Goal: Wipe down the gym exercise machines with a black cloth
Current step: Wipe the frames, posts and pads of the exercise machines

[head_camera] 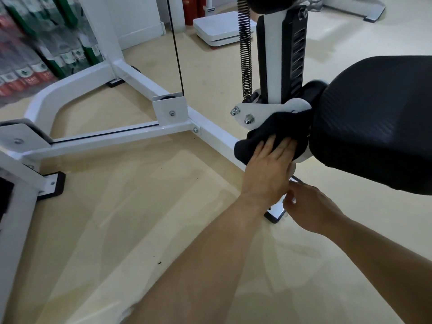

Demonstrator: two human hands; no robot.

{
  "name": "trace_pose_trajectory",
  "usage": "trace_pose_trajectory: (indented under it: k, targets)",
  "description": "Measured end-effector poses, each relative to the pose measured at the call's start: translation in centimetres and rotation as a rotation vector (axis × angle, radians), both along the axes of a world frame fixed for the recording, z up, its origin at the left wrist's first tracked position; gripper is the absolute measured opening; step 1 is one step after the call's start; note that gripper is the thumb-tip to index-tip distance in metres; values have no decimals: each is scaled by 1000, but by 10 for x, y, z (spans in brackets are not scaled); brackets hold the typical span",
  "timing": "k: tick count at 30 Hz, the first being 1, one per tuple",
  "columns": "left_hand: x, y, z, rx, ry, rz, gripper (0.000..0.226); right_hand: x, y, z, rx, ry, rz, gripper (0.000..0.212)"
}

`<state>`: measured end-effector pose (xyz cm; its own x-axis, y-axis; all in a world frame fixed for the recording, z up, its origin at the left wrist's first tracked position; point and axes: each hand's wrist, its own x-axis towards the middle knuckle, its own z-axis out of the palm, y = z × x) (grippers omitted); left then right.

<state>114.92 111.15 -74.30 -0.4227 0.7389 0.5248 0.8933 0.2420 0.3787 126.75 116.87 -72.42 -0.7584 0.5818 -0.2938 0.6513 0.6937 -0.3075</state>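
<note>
A white-framed gym machine [117, 136] stands on a beige floor, with a black padded seat [374, 122] at the right. A bunched black cloth [271, 129] lies against the white bracket [247, 113] under the seat's front edge. My left hand [268, 169] presses flat on the cloth with straight fingers. My right hand [311, 209] hovers lower, below the seat and above the machine's foot plate [274, 212]. Its fingers are loosely curled and nothing shows in them.
A coiled spring [245, 54] and a black-and-white upright post [271, 54] rise behind the bracket. A thin black cable [175, 43] runs down to a pulley housing [170, 111]. Shrink-wrapped bottles [35, 54] are stacked at the far left. A white platform [219, 29] sits at the back.
</note>
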Motion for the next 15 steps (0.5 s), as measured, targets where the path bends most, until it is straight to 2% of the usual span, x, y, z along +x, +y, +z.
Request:
trace_pose_trajectory:
  k: [7,13,15]
  targets:
    - [-2,8,-13,86,-115,10,39,6,6,-2,-74,-6,-38,26]
    - [21,9,-9,40,-747,152,23,13,20,-6,-60,97,-104,30]
    - [25,9,-11,4,-893,179,18,15,23,-11,-64,156,-151,37]
